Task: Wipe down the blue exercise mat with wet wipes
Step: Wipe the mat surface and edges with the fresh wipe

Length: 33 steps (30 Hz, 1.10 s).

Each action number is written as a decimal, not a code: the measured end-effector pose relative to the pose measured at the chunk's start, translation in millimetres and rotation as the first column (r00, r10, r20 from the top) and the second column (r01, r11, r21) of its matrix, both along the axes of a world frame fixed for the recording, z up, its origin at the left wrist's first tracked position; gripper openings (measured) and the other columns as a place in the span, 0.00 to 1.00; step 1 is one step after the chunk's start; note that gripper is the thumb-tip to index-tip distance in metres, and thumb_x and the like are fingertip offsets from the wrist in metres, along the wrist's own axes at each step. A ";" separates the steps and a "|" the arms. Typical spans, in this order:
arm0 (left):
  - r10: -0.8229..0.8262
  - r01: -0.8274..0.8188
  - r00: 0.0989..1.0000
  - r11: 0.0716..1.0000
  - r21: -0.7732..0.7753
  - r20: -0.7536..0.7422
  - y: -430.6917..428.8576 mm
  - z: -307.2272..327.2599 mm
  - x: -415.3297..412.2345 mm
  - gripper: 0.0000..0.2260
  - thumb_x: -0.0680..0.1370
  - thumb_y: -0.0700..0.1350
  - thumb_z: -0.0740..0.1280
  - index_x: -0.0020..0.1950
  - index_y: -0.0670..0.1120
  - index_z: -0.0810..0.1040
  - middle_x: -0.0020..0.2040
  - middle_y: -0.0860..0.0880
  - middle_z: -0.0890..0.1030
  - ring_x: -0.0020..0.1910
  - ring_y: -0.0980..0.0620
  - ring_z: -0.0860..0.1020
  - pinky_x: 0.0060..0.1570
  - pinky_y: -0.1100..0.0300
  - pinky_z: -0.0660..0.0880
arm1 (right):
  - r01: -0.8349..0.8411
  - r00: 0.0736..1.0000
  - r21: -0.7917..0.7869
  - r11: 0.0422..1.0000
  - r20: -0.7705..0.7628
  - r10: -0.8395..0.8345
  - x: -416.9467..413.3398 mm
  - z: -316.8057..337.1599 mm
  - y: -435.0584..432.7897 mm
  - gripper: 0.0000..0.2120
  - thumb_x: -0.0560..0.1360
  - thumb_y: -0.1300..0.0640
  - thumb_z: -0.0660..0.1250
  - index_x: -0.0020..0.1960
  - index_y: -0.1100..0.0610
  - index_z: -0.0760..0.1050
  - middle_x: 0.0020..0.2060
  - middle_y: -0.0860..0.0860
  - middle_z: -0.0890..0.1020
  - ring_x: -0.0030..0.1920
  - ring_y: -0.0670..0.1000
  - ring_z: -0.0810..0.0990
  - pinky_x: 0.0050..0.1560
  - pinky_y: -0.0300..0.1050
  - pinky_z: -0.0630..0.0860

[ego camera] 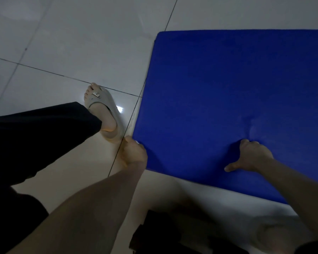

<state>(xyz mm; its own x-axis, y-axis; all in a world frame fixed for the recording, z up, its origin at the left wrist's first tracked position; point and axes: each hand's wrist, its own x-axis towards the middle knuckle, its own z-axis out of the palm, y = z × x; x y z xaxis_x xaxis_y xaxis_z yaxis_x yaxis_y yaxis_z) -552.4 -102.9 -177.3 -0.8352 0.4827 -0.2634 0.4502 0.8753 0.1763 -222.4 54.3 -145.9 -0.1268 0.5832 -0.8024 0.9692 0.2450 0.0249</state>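
Observation:
The blue exercise mat (228, 92) lies on the tiled floor and fills the right half of the view. My left hand (134, 153) grips its near left corner, fingers curled round the edge. A small white scrap (137, 142) shows at that hand's knuckles; I cannot tell whether it is a wet wipe. My right hand (250, 156) sits on the mat close to its near edge, thumb spread out, fingers curled and digging into the surface. The mat dents and creases around those fingers.
Pale floor tiles (72, 43) with dark grout lines surround the mat. My foot in a light slipper (106, 110) stands just left of the mat's corner, below a black trouser leg (35, 136). A dark object (163, 233) lies at the bottom centre.

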 end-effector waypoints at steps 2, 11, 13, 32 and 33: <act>0.061 -0.061 0.998 0.998 0.000 0.022 4.0 1.6 13.1 0.10 0.81 0.45 0.65 0.58 0.42 0.69 0.48 0.44 0.79 0.40 0.47 0.77 0.37 0.54 0.73 | 0.006 1.000 -0.002 1.000 -0.006 -0.006 -0.8 1.1 0.9 0.59 0.52 0.26 0.78 0.69 0.60 0.63 0.62 0.58 0.74 0.61 0.58 0.76 0.53 0.52 0.78; -0.670 0.670 0.738 0.742 0.019 0.080 9.0 -4.8 143.0 0.06 0.80 0.47 0.59 0.49 0.47 0.74 0.39 0.48 0.78 0.35 0.49 0.80 0.35 0.55 0.76 | 0.003 1.000 0.001 1.000 -0.008 -0.003 -0.7 -0.1 1.1 0.57 0.53 0.27 0.78 0.69 0.60 0.63 0.61 0.58 0.74 0.60 0.58 0.76 0.52 0.52 0.77; -0.842 0.843 0.536 0.537 0.007 0.057 0.9 -7.6 177.3 0.04 0.77 0.45 0.60 0.46 0.48 0.74 0.36 0.50 0.78 0.33 0.50 0.79 0.35 0.55 0.76 | 0.007 1.000 0.004 1.000 0.002 -0.007 -1.0 -1.5 1.0 0.59 0.52 0.26 0.78 0.69 0.60 0.63 0.62 0.58 0.74 0.61 0.58 0.76 0.53 0.52 0.77; -0.019 0.015 0.998 0.998 0.062 0.061 -13.9 11.2 1.1 0.07 0.79 0.42 0.69 0.53 0.44 0.73 0.45 0.46 0.80 0.39 0.51 0.77 0.34 0.60 0.70 | -0.016 1.000 -0.003 1.000 -0.001 0.016 -1.5 -1.4 3.2 0.59 0.51 0.24 0.77 0.68 0.60 0.64 0.59 0.55 0.76 0.58 0.56 0.77 0.49 0.50 0.78; 0.032 -0.039 0.996 0.995 0.088 0.081 -12.2 10.3 6.0 0.07 0.79 0.42 0.69 0.54 0.43 0.73 0.46 0.46 0.79 0.39 0.51 0.76 0.33 0.61 0.69 | -0.019 1.000 0.000 1.000 -0.002 0.019 -1.6 -1.8 3.1 0.59 0.51 0.24 0.77 0.68 0.60 0.65 0.59 0.55 0.76 0.58 0.56 0.77 0.49 0.50 0.78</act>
